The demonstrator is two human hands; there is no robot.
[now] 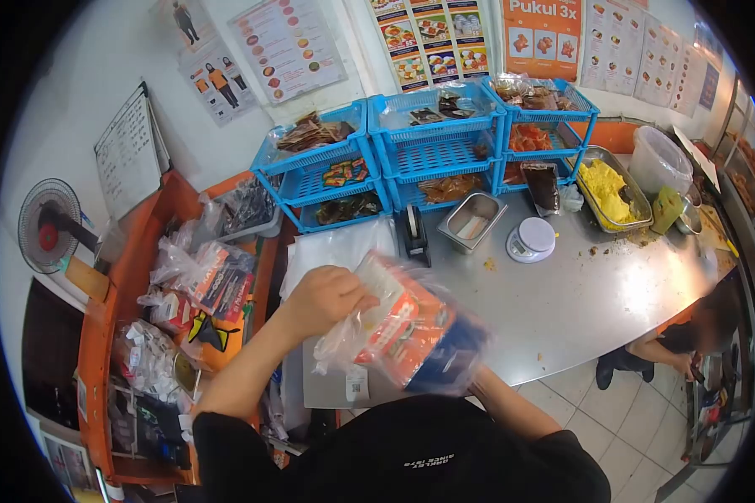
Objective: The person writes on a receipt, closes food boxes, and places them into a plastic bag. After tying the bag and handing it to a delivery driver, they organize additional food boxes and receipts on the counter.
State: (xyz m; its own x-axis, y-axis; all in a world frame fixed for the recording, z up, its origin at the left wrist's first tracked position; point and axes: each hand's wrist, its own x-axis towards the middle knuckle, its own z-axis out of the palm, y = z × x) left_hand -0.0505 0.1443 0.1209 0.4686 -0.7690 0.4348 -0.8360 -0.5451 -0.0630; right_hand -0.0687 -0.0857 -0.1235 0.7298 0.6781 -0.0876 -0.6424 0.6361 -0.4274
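Note:
My left hand (327, 298) is closed on the upper left of a plastic bag (415, 327), held tilted above the near edge of the steel table. The bag is orange, dark blue and clear, slightly blurred, with print on its front. Behind its lower right corner, my right forearm (512, 402) reaches up; the bag hides the hand and its fingers. Just beyond the bag are a black tape dispenser (413, 239) and white plastic sheets (315, 260). A similar printed bag (218, 281) lies on the orange shelf at left.
Blue tiered baskets (432, 155) with packets line the wall. On the table (596, 293) stand a metal container (472, 222), a white scale (532, 241), and a tray of yellow food (608, 193). A fan (49, 225) is at left. Another person (679, 344) works at right.

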